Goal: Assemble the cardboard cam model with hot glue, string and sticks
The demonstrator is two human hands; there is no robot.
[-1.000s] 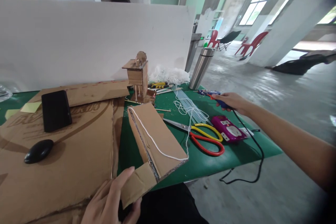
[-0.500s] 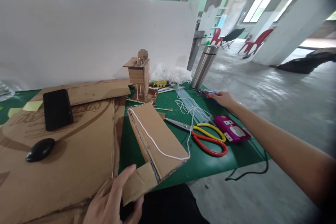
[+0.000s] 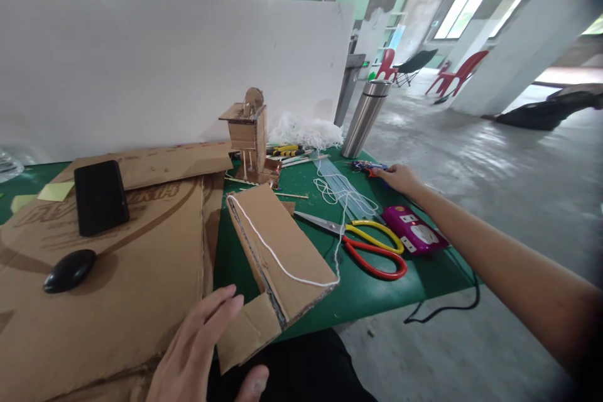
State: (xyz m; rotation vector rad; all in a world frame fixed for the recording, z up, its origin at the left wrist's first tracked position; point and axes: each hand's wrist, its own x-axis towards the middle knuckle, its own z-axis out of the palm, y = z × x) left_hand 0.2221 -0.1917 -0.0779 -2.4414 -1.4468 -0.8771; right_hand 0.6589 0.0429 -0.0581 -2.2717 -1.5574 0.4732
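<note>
My left hand [image 3: 193, 348] is open at the near edge, fingers and thumb spread around the folded cardboard flap [image 3: 249, 333] without closing on it. That flap sticks out from a flat cardboard box [image 3: 292, 248], across whose top a white string [image 3: 271, 248] runs. At the far right of the table, my right hand [image 3: 398, 177] is closed on a small blue tool with an orange-red part, which looks like a glue gun [image 3: 370, 167]; the fingers partly hide it. Scissors [image 3: 358, 242] with a yellow and a red handle lie right of the box.
Behind the box stands a cardboard model [image 3: 252, 135]. A steel flask [image 3: 367, 119] stands near the right edge, with a purple power strip [image 3: 414, 230] closer to me. A phone [image 3: 100, 198] and a mouse [image 3: 70, 271] lie on the large cardboard sheet [image 3: 155, 264].
My left hand has let go of the cardboard flap, its fingers and thumb spreading apart. My right hand stays at the blue tool, nearly unmoved. The view has shifted slightly.
</note>
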